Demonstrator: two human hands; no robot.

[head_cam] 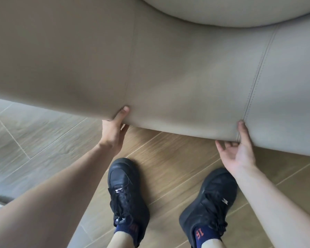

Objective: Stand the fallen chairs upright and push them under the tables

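From the head camera, a big beige chair (168, 59) fills the top of the view. It is soft and padded, with stitched seams running down it. Its rounded bottom edge hangs over the wooden floor (168, 158), low on the right and higher on the left. A paler cushion part curves across the top right corner.

The person's left hand (115, 129) holds that edge near the middle. The thumb presses on the near face and the fingers curl under, out of sight. The right hand (238, 151) holds the same edge farther right, by a stitched seam. One finger lies up along the seam and the other fingers hook beneath the edge. Both hands are closed on the chair, well apart from each other.

Below the edge stand two black shoes (125, 194) with blue socks, flat on the floor. The floor is bare between the feet and to the left. A small grey thing sits at the left edge, too blurry to tell.
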